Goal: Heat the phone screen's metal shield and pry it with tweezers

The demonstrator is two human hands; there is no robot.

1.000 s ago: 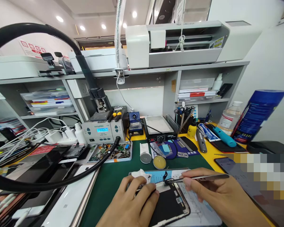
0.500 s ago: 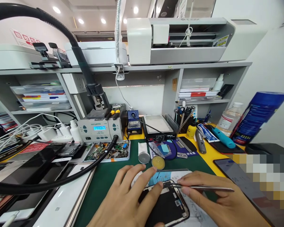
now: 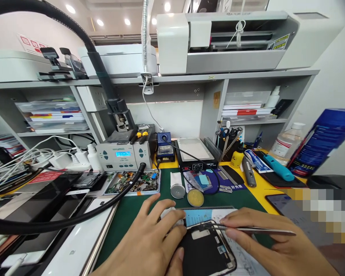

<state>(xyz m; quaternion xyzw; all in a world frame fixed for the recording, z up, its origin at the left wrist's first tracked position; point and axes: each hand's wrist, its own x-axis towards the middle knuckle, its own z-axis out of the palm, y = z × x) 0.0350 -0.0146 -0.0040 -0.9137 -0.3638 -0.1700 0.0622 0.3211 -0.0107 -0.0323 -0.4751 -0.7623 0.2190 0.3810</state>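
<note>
My right hand [image 3: 271, 245] pinches a pair of metal tweezers [image 3: 264, 230], whose tips point left. Those tips meet the top edge of a black phone screen assembly [image 3: 202, 251] lying back side up, and a small dark bit shows beside them; what it is I cannot make out. My left hand [image 3: 149, 241] holds the screen's left side, the thumb on its edge and the other fingers bent near the upper left corner. Beneath the screen is a printed sheet [image 3: 199, 216]. A crumpled white wad [image 3: 172, 216] is partly hidden behind my left fingers.
Behind the hands stand two small round tins, one grey [image 3: 177, 191] and one with yellow paste [image 3: 195, 197]. A tray of circuit boards [image 3: 138, 181] and a hot air station [image 3: 123, 155] are further back. Stacked phones [image 3: 74, 237] lie left; another phone [image 3: 278, 205] lies right.
My left index finger and thumb have drawn back left from the screen's top edge, baring more of it. The tweezers stay at that edge. The view has shifted slightly.
</note>
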